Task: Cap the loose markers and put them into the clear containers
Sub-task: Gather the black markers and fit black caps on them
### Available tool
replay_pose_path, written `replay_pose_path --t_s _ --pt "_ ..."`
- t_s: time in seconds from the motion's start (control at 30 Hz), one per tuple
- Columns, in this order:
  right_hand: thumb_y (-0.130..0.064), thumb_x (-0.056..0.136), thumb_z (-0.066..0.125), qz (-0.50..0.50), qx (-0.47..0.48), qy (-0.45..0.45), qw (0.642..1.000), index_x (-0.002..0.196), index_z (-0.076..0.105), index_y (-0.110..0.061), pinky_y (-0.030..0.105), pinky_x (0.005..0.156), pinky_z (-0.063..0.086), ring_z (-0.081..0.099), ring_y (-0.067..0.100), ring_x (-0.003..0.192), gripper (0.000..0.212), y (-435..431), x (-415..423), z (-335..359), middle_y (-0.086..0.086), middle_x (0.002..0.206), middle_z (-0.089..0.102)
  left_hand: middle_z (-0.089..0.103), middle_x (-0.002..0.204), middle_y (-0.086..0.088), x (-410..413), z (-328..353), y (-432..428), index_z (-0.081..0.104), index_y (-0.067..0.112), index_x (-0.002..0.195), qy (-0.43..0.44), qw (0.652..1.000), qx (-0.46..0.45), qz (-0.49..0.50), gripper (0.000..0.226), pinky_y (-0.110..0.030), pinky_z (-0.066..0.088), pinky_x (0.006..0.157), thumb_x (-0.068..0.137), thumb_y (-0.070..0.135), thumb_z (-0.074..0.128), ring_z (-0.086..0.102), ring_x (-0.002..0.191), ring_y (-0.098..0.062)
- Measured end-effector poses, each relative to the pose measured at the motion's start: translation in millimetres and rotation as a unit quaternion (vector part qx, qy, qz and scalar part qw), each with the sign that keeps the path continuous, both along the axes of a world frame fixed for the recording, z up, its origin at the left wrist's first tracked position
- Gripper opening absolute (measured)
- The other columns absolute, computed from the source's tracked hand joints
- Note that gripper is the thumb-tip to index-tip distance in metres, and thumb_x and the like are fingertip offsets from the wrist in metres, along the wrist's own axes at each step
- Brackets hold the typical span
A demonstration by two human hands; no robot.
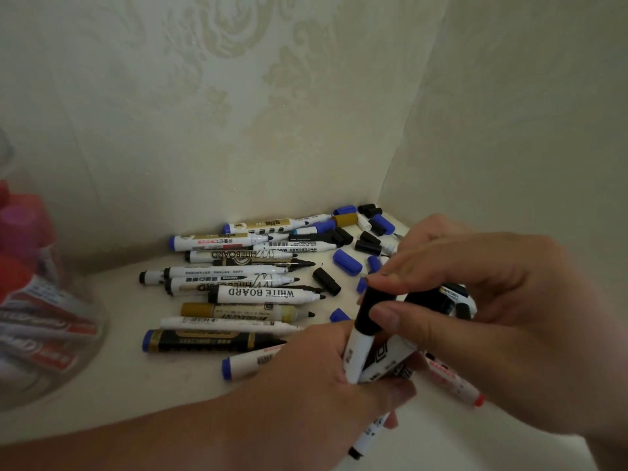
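The right hand (475,300) is pinching the black cap (372,305) onto the marker (356,356), its axis running seven-to-one o'clock; the left hand (316,382) is gripping its barrel.

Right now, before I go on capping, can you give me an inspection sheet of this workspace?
Surface: cream top, in a wall corner.
Job's things: uncapped markers lying in rows; loose caps, blue and black, behind; clear container at left holding red-capped markers.
Clutter: nothing seen.
Grippers: left hand grips a bundle of markers; right hand pinches a black cap on one.
Cables: nothing seen.
Surroundings: patterned walls.
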State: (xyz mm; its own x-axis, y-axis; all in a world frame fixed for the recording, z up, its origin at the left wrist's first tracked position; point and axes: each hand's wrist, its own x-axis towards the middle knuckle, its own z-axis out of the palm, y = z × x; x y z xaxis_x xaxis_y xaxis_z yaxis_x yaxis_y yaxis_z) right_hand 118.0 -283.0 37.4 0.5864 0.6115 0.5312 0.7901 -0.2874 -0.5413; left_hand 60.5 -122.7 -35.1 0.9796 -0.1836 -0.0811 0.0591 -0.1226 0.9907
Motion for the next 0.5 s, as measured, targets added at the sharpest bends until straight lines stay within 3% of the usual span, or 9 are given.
replay_pose_path --t_s 0.23,0.33,0.43,0.5 --pt "-0.026 0.073 0.082 0.059 0.037 0.125 0.990 0.087 0.081 -0.027 0.047 0.076 0.058 0.070 0.029 0.090 0.014 -5.4 3.8 3.4 0.003 0.088 0.076 0.078 0.089 0.012 1.7 0.9 0.0 0.070 0.036 0.099 0.015 1.000 0.003 -0.027 0.019 -0.036 0.061 0.086 0.087 0.023 0.076 0.076 0.082 -0.010" --pt "-0.021 0.070 0.087 0.037 0.024 0.128 0.991 0.082 0.082 -0.027 0.043 0.071 0.059 0.070 0.027 0.087 0.014 -2.8 0.3 5.7 0.001 0.084 0.076 0.076 0.082 0.022 0.5 -0.7 0.6 0.067 0.040 0.092 0.007 1.000 0.007 -0.012 0.019 -0.021 0.060 0.077 0.086 0.024 0.076 0.074 0.078 -0.002" --pt "-0.035 0.069 0.091 -0.024 -0.007 0.100 0.995 0.079 0.081 -0.036 0.043 0.066 0.059 0.071 0.020 0.081 0.013 2.4 -5.4 6.2 -0.004 0.081 0.073 0.073 0.077 0.026 -0.2 -1.3 -0.2 0.064 0.041 0.088 -0.008 1.000 0.019 0.022 0.019 -0.010 0.054 0.066 0.087 0.025 0.075 0.072 0.073 0.003" --pt "-0.041 0.065 0.083 -0.054 -0.031 0.085 0.994 0.078 0.080 -0.040 0.040 0.066 0.059 0.070 0.014 0.080 0.014 4.7 -9.1 7.2 -0.009 0.081 0.071 0.072 0.072 0.027 -0.6 -1.8 -1.1 0.064 0.040 0.087 -0.020 0.999 0.027 0.033 0.019 -0.009 0.051 0.061 0.087 0.025 0.075 0.071 0.069 0.004"
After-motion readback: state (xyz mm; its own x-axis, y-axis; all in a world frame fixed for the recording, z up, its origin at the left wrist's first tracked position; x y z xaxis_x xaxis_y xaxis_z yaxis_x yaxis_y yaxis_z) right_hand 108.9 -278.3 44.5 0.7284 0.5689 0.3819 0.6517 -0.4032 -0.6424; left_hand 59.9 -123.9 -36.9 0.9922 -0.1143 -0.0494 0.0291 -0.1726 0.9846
